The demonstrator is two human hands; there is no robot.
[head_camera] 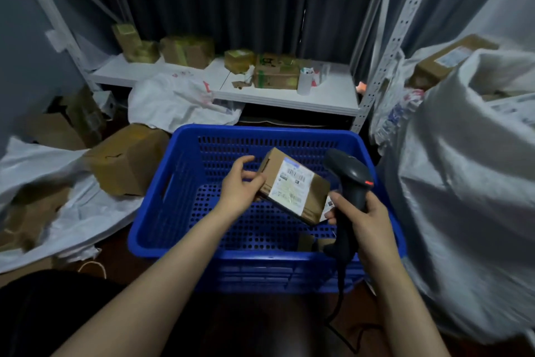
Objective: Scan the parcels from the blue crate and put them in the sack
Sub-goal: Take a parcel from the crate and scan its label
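- The left hand [240, 187] holds a brown cardboard parcel [295, 189] above the blue crate [150, 229]. Its fingers [256, 180] are curled round the parcel's left end, with the thumb raised beside the upper corner.
- The parcel is tilted, its right end lower and nearer the person. A white shipping label [292, 183] with barcodes faces up.
- The right hand [362, 217] grips the handle of a dark handheld scanner [351, 177]. Its fingers [335, 200] are wrapped round the handle.
- The scanner head stands just beside the parcel's right end, above the crate's right side. A red mark shows on the head. A dark cable [340, 293] hangs from the base of the handle.
- The crate has perforated walls and floor. A small brown parcel [307, 242] lies on the crate floor near the front wall, partly hidden by the scanner handle.
- A large white sack [463, 197] stands just to the right of the crate, mouth open. A brown labelled box [451, 58] shows behind its top edge.
- A cardboard box [127, 160] lies just left of the crate, on white sacking.
- Behind the crate, a white shelf [289, 97] carries several taped boxes [188, 51] and a white cup [305, 81].
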